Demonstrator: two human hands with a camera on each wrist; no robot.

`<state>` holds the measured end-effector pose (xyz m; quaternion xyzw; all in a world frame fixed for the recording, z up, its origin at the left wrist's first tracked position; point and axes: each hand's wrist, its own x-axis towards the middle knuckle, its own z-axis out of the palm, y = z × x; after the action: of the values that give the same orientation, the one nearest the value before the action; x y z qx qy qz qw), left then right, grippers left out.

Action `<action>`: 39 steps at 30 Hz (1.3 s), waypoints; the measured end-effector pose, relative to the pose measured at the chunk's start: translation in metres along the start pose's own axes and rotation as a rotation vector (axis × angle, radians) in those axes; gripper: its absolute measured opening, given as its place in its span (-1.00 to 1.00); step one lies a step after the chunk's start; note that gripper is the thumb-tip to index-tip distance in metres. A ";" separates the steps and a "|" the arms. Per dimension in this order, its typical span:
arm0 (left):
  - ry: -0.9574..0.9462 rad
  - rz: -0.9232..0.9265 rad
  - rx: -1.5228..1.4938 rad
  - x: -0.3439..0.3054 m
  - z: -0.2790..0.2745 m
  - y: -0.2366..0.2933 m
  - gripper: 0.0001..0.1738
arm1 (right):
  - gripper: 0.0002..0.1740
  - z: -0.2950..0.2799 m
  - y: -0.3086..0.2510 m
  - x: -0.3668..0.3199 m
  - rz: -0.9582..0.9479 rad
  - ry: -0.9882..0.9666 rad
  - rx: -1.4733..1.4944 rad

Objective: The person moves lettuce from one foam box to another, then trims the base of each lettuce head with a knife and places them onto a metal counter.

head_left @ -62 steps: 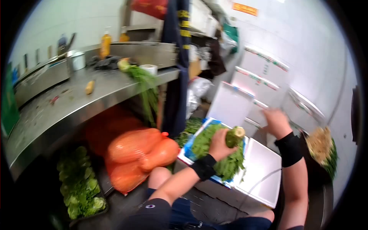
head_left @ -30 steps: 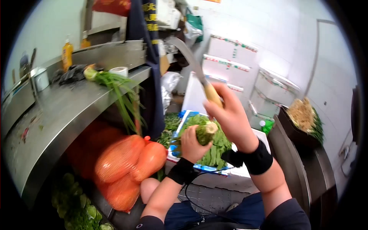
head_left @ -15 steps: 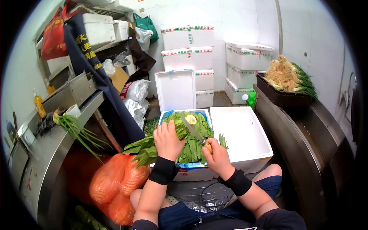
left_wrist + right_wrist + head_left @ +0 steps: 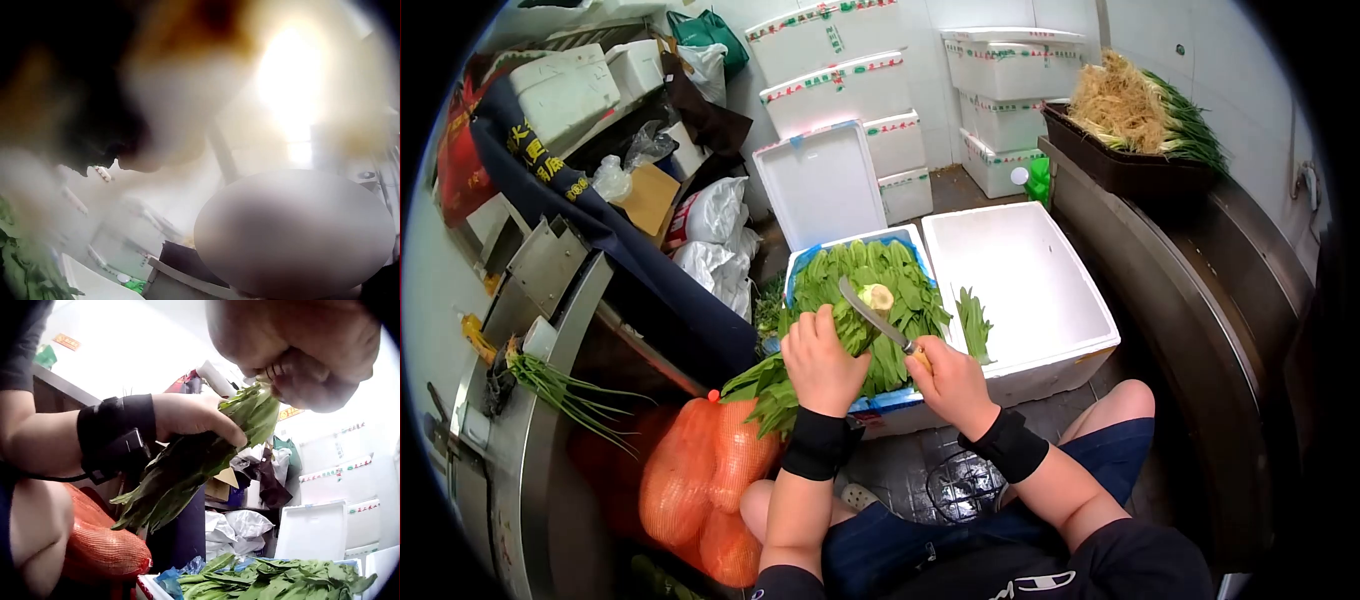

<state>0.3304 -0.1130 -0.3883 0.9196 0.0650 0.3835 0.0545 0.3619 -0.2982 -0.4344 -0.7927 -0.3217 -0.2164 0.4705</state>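
My left hand [image 4: 821, 362] grips a leafy green stalk vegetable, its pale cut end [image 4: 876, 297] pointing up and away; in the right wrist view the same hand [image 4: 197, 419] is wrapped round the leaves [image 4: 181, 478]. My right hand [image 4: 949, 383] holds the wooden handle of a curved knife [image 4: 874, 317], whose blade lies beside the stalk's cut end. Below both hands is a white foam box lined with blue plastic, full of leafy greens [image 4: 915, 275]. The left wrist view is mostly blurred.
Right of the greens stands a white foam box [image 4: 1020, 270] with a few leaves at its left edge. Orange net sacks [image 4: 690, 470] lie at lower left. A metal counter [image 4: 540, 430] is at left; a dark tray [image 4: 1130, 165] of rooted greens sits at right.
The view has swung right and down. My right hand, empty at first, now has the knife, lowered from the air to the stalk. The stalk remains in my left hand.
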 end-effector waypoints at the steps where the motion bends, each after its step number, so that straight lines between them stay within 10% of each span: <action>1: 0.002 -0.001 -0.011 0.000 0.003 -0.001 -0.19 | -0.74 0.001 0.001 0.000 -0.010 0.000 -0.033; 39: 0.020 -0.062 -0.056 -0.007 0.018 -0.010 -0.21 | -0.76 0.001 -0.002 -0.004 0.002 -0.033 -0.084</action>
<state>0.3375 -0.1052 -0.4072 0.9115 0.0831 0.3924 0.0913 0.3578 -0.2978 -0.4369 -0.8154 -0.3194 -0.2163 0.4317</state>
